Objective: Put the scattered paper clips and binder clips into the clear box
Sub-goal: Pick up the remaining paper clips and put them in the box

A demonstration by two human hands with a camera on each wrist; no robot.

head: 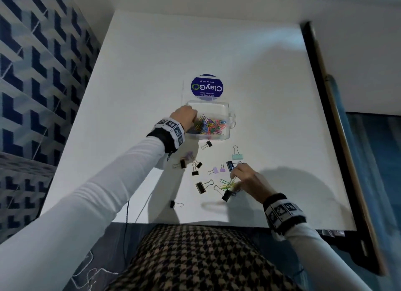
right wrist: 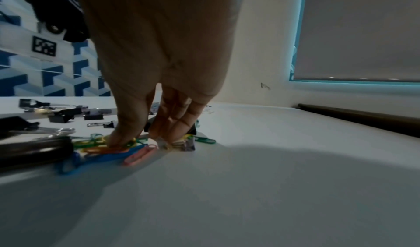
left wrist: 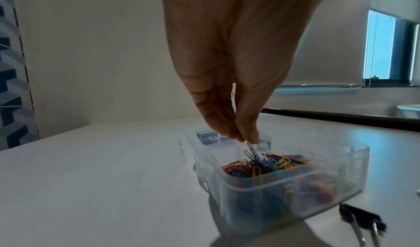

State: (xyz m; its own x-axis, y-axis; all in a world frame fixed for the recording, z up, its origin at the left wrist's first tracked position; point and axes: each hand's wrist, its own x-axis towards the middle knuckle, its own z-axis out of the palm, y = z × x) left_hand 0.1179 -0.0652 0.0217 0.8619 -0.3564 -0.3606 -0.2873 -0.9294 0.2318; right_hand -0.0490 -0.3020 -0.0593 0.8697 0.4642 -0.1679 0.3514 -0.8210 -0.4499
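Fingertips of the left hand (left wrist: 229, 81) pinch a paper clip (left wrist: 251, 151) over the clear box (left wrist: 284, 193) on the tabletop (head: 260, 95); releasing it comes next. Right hand (head: 246, 177) gathers loose paper clips (right wrist: 109, 148) amid scattered binder clips (head: 201, 187).

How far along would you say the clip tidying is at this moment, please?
Roughly midway. Done: many coloured paper clips already lie in the clear box. In hand: the left hand pinches a paper clip just above the box, while the right hand gathers a small pile of paper clips on the table. Left: that pile and every binder clip, all outside the box.
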